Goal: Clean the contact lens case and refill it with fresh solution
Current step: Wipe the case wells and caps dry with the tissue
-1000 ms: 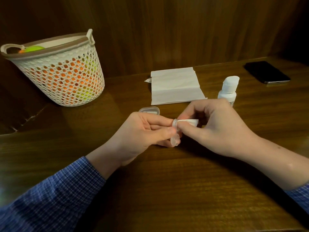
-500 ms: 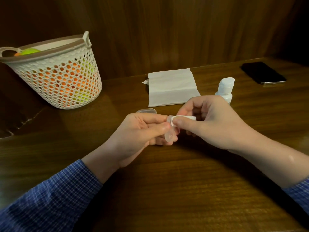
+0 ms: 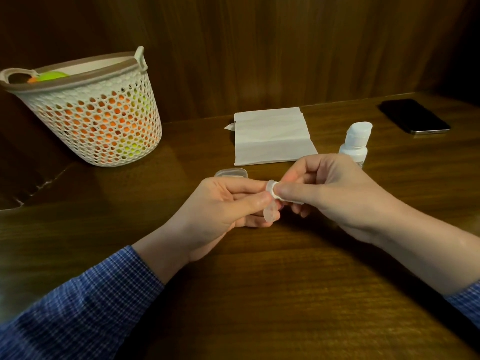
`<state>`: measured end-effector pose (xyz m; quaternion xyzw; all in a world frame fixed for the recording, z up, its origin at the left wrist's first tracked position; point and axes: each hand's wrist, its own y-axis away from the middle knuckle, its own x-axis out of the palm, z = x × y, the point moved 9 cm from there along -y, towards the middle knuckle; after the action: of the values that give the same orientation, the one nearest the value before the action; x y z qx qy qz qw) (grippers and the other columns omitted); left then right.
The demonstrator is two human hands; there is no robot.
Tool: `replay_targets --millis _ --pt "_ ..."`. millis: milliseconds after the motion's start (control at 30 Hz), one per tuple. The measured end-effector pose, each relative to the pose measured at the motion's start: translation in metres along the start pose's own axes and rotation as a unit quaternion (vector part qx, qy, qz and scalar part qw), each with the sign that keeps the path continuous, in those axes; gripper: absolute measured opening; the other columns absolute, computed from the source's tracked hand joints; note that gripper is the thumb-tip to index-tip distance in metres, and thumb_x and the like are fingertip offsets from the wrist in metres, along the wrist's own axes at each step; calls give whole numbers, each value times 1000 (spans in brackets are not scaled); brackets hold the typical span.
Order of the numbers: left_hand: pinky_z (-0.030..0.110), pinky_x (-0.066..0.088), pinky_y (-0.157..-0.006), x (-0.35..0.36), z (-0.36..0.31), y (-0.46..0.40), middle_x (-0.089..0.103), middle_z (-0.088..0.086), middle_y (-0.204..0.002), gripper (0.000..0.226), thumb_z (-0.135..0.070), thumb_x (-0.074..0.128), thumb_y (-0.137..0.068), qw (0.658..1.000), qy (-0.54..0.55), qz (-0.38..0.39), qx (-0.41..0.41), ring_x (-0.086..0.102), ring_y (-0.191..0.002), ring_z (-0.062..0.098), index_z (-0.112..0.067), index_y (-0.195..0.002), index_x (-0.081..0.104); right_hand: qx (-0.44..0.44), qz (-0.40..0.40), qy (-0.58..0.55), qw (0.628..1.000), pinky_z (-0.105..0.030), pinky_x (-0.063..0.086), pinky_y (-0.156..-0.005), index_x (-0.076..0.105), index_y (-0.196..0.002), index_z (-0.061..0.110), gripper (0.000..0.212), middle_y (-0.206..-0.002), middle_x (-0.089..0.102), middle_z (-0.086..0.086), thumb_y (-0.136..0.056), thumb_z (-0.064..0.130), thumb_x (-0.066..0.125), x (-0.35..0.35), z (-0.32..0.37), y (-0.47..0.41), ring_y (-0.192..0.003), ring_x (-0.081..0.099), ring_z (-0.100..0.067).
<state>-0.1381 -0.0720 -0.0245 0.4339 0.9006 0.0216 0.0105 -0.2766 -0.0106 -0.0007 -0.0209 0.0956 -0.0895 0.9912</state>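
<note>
My left hand [image 3: 223, 206] pinches a small clear contact lens case [image 3: 271, 215] between thumb and fingers, held upright above the table. My right hand [image 3: 330, 193] presses a folded white tissue piece [image 3: 275, 192] into the case's upper well with the fingertip. A clear lid or outer box [image 3: 231, 173] lies on the table just behind my left hand. The white solution bottle [image 3: 355, 141], cap closed, stands behind my right hand.
A folded white paper towel [image 3: 272, 135] lies at the back centre. A white mesh basket [image 3: 91, 113] with orange and green things stands at the back left. A black phone [image 3: 414, 116] lies at the back right. A dark wooden wall rises behind the table.
The tissue piece has shifted in my right hand's fingers against the case, with its free end now tucked lower. The left hand keeps its grip.
</note>
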Motion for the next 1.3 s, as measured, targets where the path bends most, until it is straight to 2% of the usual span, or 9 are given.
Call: replay_targets --millis 100,200,300,533,633,733,867,1000,1300 --pt "31 63 -79 -1 4 -1 79 13 -107 36 -21 69 -82 1000 -5 -1 -20 77 -100 26 -11 -115 78 -8 -1 24 1000 -20 55 -57 76 -86 7 14 -76 77 -10 -82 19 81 1 2 1 -63 69 -14" --pt "32 62 -81 0 8 0 79 14 -105 37 -20 69 -82 999 1 1 -39 76 -99 25 -5 -116 77 -45 -26 123 991 -28 61 -63 76 -82 16 10 -76 77 -2 -83 25 82 0 8 3 -69 72 -16" --pt "37 61 -88 0 5 2 80 10 -100 32 -22 69 -85 999 -42 -5 -1 75 -101 26 -6 -112 79 -46 -45 143 988 -33 62 -67 74 -78 21 11 -75 76 2 -82 28 82 -1 8 4 -71 71 -15" --pt "42 60 -92 -2 -5 5 80 10 -104 38 -21 69 -86 993 -101 -32 43 75 -102 28 -7 -121 75 -134 -94 251 954 -12 53 -67 68 -76 32 13 -77 69 17 -84 34 79 1 20 9 -84 65 -2" --pt "42 60 -92 -1 -6 1 78 11 -111 36 -15 67 -91 996 -74 -23 38 75 -105 26 -7 -126 72 -184 -112 276 937 -13 53 -67 69 -81 31 11 -72 65 18 -87 33 78 3 31 13 -87 64 -2" --pt "33 61 -85 -1 -4 -2 78 12 -106 34 -20 66 -86 1000 12 -8 5 76 -102 24 -14 -118 78 -190 -108 196 956 -14 53 -60 72 -84 22 8 -73 69 10 -87 23 79 -8 33 12 -75 67 -5" --pt "27 61 -77 -13 0 -3 78 6 -103 29 -25 66 -83 994 94 -39 -42 76 -95 19 -21 -108 81 -85 -39 14 995 -19 55 -58 76 -90 12 6 -76 76 -1 -86 15 79 -12 18 4 -64 70 -10" --pt "22 58 -64 -8 -3 -2 75 8 -95 40 -29 67 -85 995 87 -34 -25 71 -79 14 -12 -121 74 -82 3 32 996 -19 56 -60 76 -93 11 9 -79 78 -4 -86 16 79 3 15 4 -69 74 -14" --pt "24 61 -70 -7 -6 2 78 14 -98 39 -26 71 -82 998 26 -53 6 76 -86 21 -13 -119 75 -67 6 83 994 -24 59 -63 77 -86 16 9 -78 77 -2 -82 23 82 5 11 4 -69 72 -16"
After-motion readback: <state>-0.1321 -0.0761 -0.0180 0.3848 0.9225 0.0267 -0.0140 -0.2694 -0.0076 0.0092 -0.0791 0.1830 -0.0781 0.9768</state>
